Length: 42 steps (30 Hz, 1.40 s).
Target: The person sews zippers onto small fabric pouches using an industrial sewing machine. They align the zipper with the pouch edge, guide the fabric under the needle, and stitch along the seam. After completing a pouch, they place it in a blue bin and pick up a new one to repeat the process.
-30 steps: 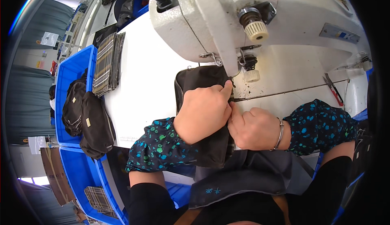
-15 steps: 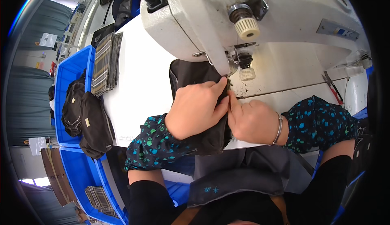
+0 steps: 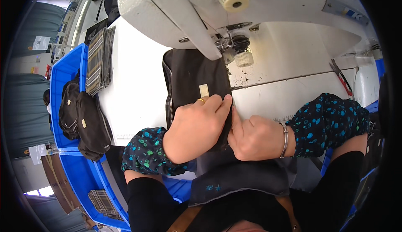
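A black fabric pouch point(image 3: 184, 66) with a metal zipper point(image 3: 169, 102) along its left side lies on the white table, its far right edge by the presser foot of the sewing machine point(image 3: 176, 22). A small cream label point(image 3: 204, 90) shows on its upper face. My left hand point(image 3: 194, 123), with a ring on one finger, presses down on the pouch, its index finger along the right edge. Against that same edge my right hand point(image 3: 257, 135) pinches the fabric, its index finger pointing toward the machine. The left thumb is hidden.
To the left stand a stack of plaid fabric pieces point(image 3: 100, 58) and a blue bin point(image 3: 63, 81) with black bags point(image 3: 90, 127) hanging over its rim. A second blue bin point(image 3: 79, 177) holds more plaid pieces. Red-handled snips point(image 3: 342, 79) lie at the right.
Both hands have slid toward me along the pouch's right edge, away from the presser foot. The cream label has come into sight. The whole view has shifted slightly.
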### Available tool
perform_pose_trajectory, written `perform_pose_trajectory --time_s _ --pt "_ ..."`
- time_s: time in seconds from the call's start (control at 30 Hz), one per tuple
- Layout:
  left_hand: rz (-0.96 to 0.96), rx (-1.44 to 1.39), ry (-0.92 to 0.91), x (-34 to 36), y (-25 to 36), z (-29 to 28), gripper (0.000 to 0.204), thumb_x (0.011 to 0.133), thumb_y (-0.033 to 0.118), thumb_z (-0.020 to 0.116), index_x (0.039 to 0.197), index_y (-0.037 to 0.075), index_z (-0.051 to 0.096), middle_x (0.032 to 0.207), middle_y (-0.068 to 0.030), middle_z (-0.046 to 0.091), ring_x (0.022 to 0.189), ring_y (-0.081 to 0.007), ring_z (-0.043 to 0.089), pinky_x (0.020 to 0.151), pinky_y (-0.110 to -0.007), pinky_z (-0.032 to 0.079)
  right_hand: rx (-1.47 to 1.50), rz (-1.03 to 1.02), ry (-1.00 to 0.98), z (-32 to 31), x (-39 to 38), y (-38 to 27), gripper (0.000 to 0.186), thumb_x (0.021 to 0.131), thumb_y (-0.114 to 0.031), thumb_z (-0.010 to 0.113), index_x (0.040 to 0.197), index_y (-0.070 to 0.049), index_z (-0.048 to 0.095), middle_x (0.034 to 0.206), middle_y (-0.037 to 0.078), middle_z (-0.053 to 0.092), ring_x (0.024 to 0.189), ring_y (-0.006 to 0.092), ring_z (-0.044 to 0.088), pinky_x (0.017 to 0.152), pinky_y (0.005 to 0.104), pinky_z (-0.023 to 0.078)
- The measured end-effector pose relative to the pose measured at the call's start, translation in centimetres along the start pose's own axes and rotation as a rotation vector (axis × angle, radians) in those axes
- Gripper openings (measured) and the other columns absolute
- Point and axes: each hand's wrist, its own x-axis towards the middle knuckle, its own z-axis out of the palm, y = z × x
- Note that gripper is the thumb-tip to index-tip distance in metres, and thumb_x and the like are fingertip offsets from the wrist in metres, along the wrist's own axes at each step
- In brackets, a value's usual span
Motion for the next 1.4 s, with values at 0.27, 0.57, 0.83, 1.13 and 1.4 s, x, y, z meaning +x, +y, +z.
perform_pose_trajectory --time_s 0.27,0.57,0.83,1.13,1.4 --pt "0.001 0.026 0.057 -0.1 0.7 0.8 0.049 0.076 0.009 0.07 0.124 -0.002 0.068 0.089 -0.0059 0.06 0.077 -0.0238 0.068 0.062 -0.035 0.056 0.016 -0.013 -0.026 0.0 -0.1 0.1 0.023 0.068 -0.021 0.065 0.063 0.002 0.065 0.094 0.045 0.069 0.047 0.0164 0.056 0.043 0.0278 0.039" --pt "-0.024 -0.013 0.147 1.6 -2.0 1.7 0.043 0.079 0.007 0.07 0.122 0.001 0.071 0.088 -0.0051 0.06 0.079 -0.0237 0.067 0.062 -0.037 0.055 -0.081 0.039 0.017 1.8 0.6 2.1 0.018 0.069 -0.018 0.065 0.066 0.0 0.066 0.092 0.04 0.071 0.046 0.0157 0.056 0.043 0.0287 0.039" --pt "-0.068 -0.095 0.22 3.6 -4.9 2.3 0.033 0.089 0.005 0.066 0.121 0.003 0.073 0.087 -0.0103 0.062 0.08 -0.0327 0.065 0.071 -0.043 0.054 -0.019 0.133 0.014 3.3 1.5 4.6 0.017 0.075 -0.014 0.066 0.075 0.002 0.069 0.102 0.039 0.071 0.049 0.018 0.064 0.044 0.0318 0.048" --pt "-0.072 -0.094 0.27 3.5 -5.6 1.9 0.033 0.087 0.009 0.067 0.119 0.004 0.074 0.09 -0.0071 0.064 0.087 -0.0277 0.064 0.076 -0.04 0.051 0.062 0.241 -0.013 3.6 1.4 6.4 0.014 0.079 -0.014 0.066 0.087 -0.002 0.068 0.099 0.019 0.072 0.055 0.0197 0.067 0.048 0.034 0.051" --pt "-0.049 -0.12 0.209 1.3 -4.4 0.7 0.038 0.071 0.012 0.077 0.107 0.009 0.066 0.112 -0.0077 0.068 0.103 -0.0319 0.066 0.107 -0.05 0.047 0.225 0.263 0.058 3.2 0.9 6.1 0.012 0.078 -0.014 0.067 0.088 -0.007 0.066 0.086 0.005 0.065 0.059 0.0181 0.067 0.051 0.035 0.052"
